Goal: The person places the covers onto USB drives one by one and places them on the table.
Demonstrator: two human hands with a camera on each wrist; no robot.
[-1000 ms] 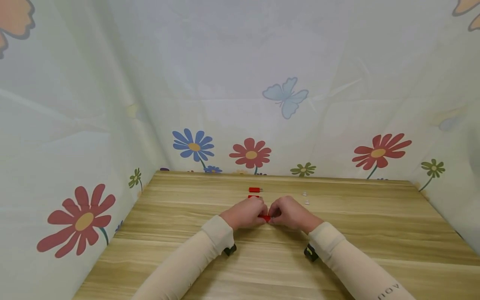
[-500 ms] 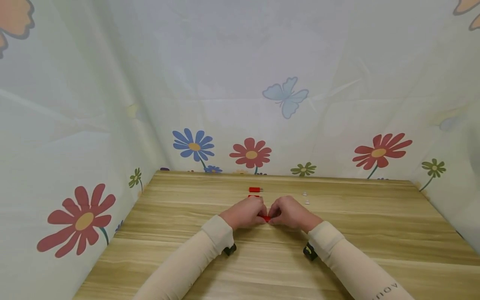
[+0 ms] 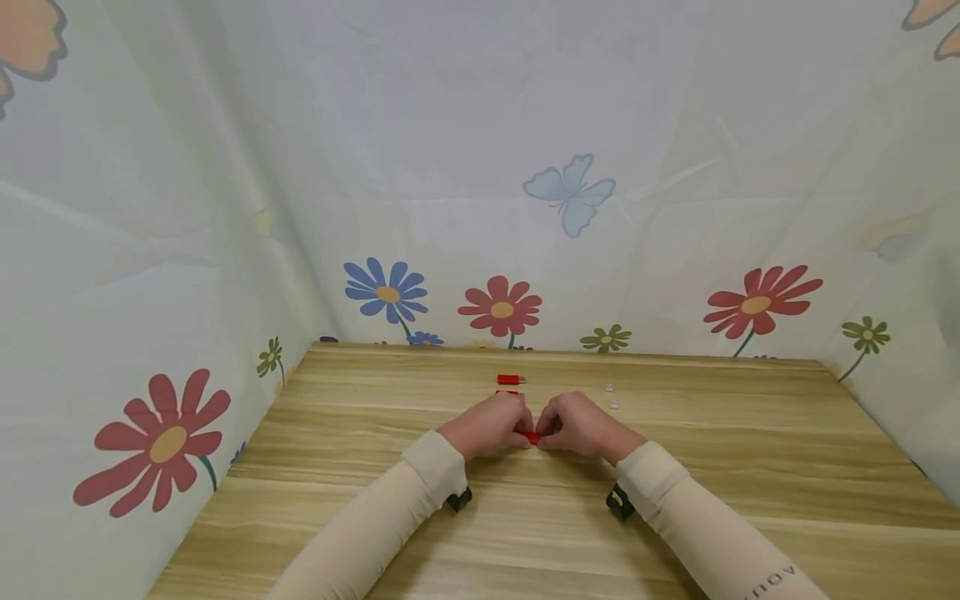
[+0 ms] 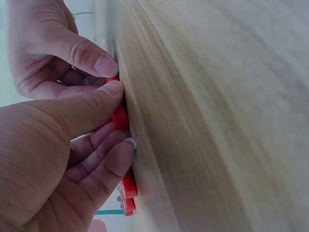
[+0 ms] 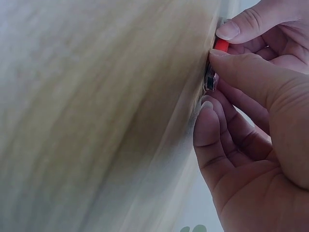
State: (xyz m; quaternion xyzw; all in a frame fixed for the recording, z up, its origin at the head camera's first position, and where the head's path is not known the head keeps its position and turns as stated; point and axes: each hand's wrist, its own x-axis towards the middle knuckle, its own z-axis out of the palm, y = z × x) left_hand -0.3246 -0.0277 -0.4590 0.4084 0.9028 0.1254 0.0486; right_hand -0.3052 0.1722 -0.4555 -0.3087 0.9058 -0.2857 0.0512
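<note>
We had the small red, plastic-looking rectangular stick (image 3: 532, 437) in both hands, low at the wood-grain table (image 3: 540, 533); couldn't tell if the two touched. Its long axis ran left to right, hand to hand. Our left hand (image 3: 491, 427) pinched the red body, our right hand (image 3: 581, 427) the metallic plug end (image 5: 210, 83). Neither was nearer: fingertips sat just beside each other.

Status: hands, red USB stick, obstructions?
Left hand pinches red USB stick; right hand pinches its connector end. Two more red sticks beyond. Nothing visibly blocking.
</note>
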